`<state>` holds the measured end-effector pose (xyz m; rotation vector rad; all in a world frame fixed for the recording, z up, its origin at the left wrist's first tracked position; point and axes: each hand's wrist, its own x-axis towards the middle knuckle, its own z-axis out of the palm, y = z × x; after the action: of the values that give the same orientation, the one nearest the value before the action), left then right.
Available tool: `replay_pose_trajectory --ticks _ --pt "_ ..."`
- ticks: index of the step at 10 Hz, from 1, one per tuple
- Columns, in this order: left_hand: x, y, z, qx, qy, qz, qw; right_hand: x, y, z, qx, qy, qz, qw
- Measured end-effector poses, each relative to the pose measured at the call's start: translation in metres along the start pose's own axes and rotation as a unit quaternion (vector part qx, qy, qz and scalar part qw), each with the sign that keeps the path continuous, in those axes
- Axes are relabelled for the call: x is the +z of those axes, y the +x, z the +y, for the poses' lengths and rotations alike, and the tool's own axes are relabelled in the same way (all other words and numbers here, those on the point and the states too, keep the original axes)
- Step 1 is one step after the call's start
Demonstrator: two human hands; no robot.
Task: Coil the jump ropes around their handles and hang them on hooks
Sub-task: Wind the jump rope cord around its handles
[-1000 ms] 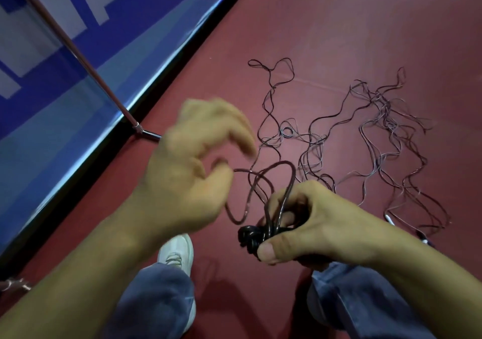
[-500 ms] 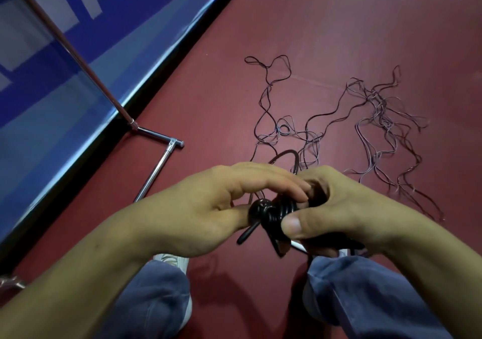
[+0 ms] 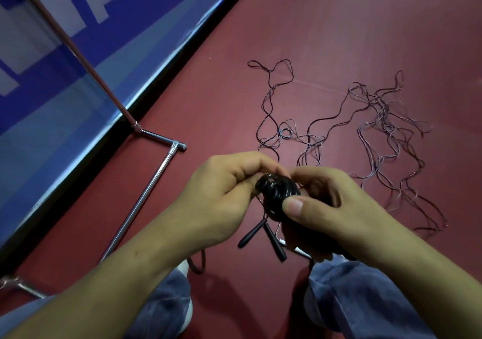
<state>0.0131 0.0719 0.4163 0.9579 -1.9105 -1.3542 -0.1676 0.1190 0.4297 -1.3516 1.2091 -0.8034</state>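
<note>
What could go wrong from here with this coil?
The black coil is held only by the pinch of the left hand and right hand; easing either may let loops spring loose. Its two tapered ends dangle unsecured below and could snag. The loose ropes on the floor look tangled, so pulling one may drag others.

Right hand [image 3: 333, 208] and left hand [image 3: 221, 197] are covering a good chunk of the coil [image 3: 276, 192], so how it's winding underneath isn't showing. Only the ends of two black handles [image 3: 251, 233] are poking out below. The thin loose ropes [image 3: 383, 109] at center right are tangling too finely to count. The metal pole [image 3: 104, 87] is running off the upper left edge.
</note>
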Motion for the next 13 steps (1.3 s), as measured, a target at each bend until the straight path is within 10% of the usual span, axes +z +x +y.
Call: replay_pose_trajectory --ticks 7,10,13 --pt "0.017 0.003 -0.006 -0.094 -0.209 0.021 0.973 0.003 -0.010 -0.002 -0.102 -0.088 -0.029 0.990" --pt "0.025 0.003 -0.021 -0.059 -0.039 0.017 0.997 0.000 -0.008 0.005 -0.097 -0.133 0.055 0.985" --pt "0.020 0.003 -0.021 -0.090 -0.178 0.027 0.980 -0.002 -0.006 0.003 -0.073 -0.113 0.033 0.990"
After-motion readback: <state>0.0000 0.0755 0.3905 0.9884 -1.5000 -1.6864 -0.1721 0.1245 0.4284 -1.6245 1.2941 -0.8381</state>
